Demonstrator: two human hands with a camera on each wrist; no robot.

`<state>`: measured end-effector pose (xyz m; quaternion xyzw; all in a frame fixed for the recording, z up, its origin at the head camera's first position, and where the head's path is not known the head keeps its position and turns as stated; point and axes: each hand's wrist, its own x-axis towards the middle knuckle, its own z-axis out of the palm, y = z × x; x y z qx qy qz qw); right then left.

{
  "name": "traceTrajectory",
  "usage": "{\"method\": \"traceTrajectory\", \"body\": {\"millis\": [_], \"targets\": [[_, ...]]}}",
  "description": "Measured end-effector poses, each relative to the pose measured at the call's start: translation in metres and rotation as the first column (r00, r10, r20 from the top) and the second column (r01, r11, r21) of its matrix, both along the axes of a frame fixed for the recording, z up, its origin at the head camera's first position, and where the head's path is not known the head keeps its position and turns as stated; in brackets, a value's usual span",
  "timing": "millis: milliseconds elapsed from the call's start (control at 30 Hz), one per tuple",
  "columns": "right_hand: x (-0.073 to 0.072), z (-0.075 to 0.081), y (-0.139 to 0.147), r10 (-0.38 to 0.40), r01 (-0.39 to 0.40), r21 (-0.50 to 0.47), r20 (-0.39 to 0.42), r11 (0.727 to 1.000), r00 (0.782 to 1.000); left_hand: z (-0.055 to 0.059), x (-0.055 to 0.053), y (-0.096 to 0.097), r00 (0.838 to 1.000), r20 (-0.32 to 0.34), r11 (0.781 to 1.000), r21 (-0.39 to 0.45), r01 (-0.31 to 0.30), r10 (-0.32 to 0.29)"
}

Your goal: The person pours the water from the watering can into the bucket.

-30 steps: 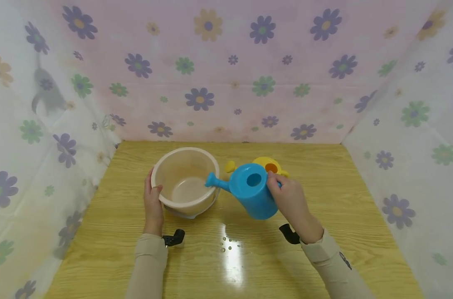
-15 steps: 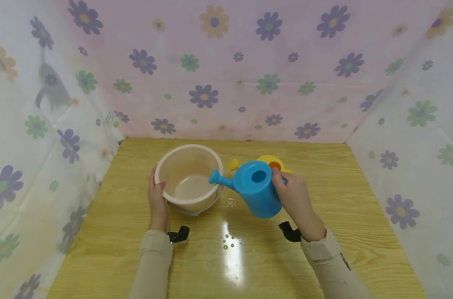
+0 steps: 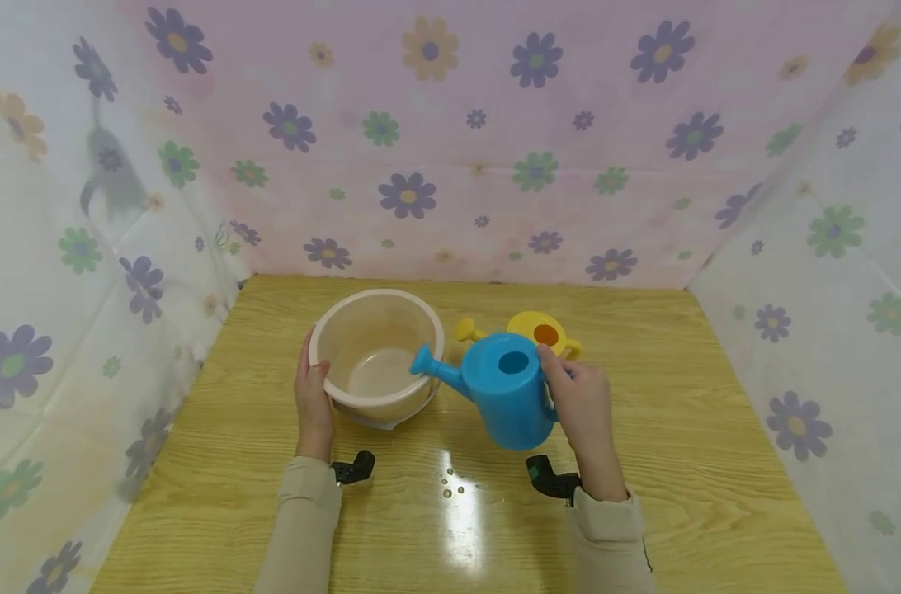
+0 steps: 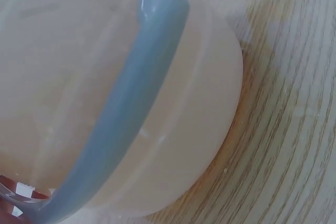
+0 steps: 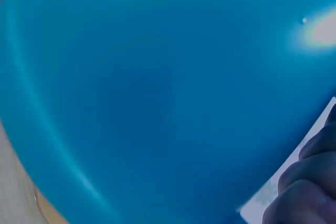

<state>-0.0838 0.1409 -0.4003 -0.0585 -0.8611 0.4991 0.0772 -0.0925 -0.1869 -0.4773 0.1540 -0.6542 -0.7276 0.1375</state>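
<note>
A cream bucket (image 3: 377, 412) with a grey handle (image 4: 118, 103) stands on the table at the left. My left hand (image 3: 314, 406) grips its left side, thumb over the rim and fingers along the outer wall. In my right hand (image 3: 582, 401) is a blue watering can (image 3: 511, 404), held by its handle. The can's spout (image 3: 439, 369) reaches over the bucket's right rim, and no stream of water shows from it. In the right wrist view the can's blue wall fills most of the picture, with curled fingers (image 5: 310, 192) at the lower right.
A smaller yellow watering can (image 3: 532, 322) stands behind the blue one, partly covered by it. Several water drops (image 3: 450, 484) lie on the wooden table (image 3: 703, 462) near its front. Flowered cloth walls (image 3: 450, 157) close off the back and both sides.
The blue watering can has come slightly nearer to me and stands more upright, uncovering more of the yellow one. My right forearm has swung inward. My left hand keeps its hold on the bucket.
</note>
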Motion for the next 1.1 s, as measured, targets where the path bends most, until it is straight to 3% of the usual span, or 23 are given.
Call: {"method": "traceTrajectory", "body": {"millis": [267, 500, 667, 1100], "targets": [[0.008, 0.006, -0.007, -0.033, 0.033, -0.050, 0.008, 0.998, 0.999, -0.010, -0.004, -0.006, 1.000, 0.005, 1.000, -0.014, -0.008, 0.008], [0.013, 0.010, -0.008, -0.043, 0.044, -0.063, 0.028, 0.997, 0.999, -0.008, -0.007, -0.006, 1.000, -0.003, 1.000, -0.029, -0.008, 0.008], [0.013, 0.011, -0.008, -0.029, 0.030, -0.044, 0.026, 0.999, 0.999, -0.007, -0.007, -0.005, 1.000, -0.006, 1.000, 0.009, -0.027, 0.027], [0.017, 0.008, -0.010, -0.003, 0.006, -0.160, 0.019, 0.987, 1.000, -0.008, -0.006, -0.006, 0.999, 0.027, 1.000, -0.019, -0.017, 0.018]]}}
